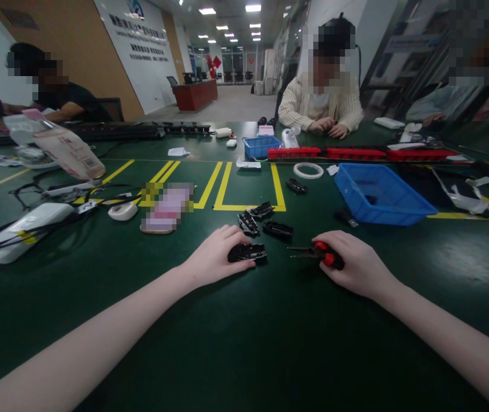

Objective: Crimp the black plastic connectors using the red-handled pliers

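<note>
Between the thumb and fingers of my left hand (214, 254) is a black molded plastic part (248, 252), held low over the green table (244, 332). My right hand (353, 263) is closed round long-nose pliers (306, 252) with red and black handles. The pliers' thin jaws are parted and point left toward the part, with a gap between them. Just beyond my left hand lie several similar black parts, among them one part (277, 230) on the right and another (248, 223) on the left. A further black part (297, 185) rests farther back.
A blue bin (384, 197) stands at the right, near a white tape ring (308, 170). Leftward are a phone (169, 209), a white box with cables (34, 226) and a tilted bottle (70, 151). Red strips (356, 153) lie across the back. People sit opposite.
</note>
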